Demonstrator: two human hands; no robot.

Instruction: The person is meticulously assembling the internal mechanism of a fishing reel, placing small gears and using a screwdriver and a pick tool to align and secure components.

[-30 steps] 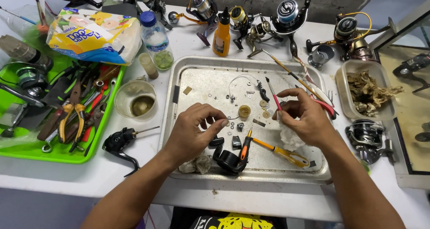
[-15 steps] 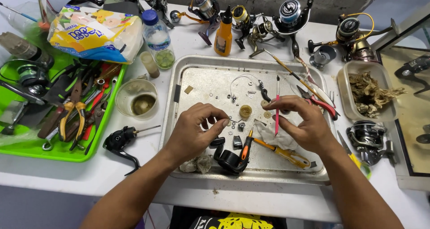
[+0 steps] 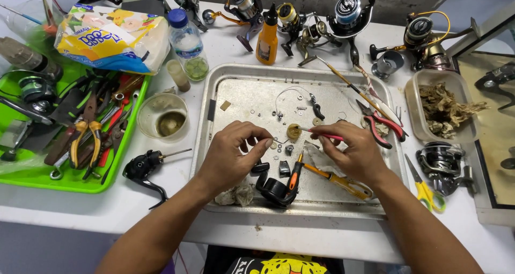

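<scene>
While I view the scene from the head camera, a white bench (image 3: 177,49) fills the frame, backed by a rough grey wall at its far edge. A metal tray (image 3: 236,89) sits at the bench's middle; a green tray (image 3: 70,180) of pliers and tools occupies the left edge, and several fishing reels (image 3: 346,11) line the far edge. A clear tub (image 3: 416,89) of brown debris stands near the right edge.

My left hand (image 3: 230,156) is curled over the metal tray's centre, thumb and forefinger pinched on a very small part that I cannot identify. My right hand (image 3: 351,153) grips a thin red-handled pick (image 3: 322,134), its tip touching a small brass gear (image 3: 293,131) lying on the tray just beyond both hands. An orange-handled screwdriver (image 3: 338,180) lies near the tray's near edge, beside the right hand.

Small washers and screws scattered across the tray are too small to tell apart. A black reel part (image 3: 273,191) is partly covered by my left hand.
</scene>
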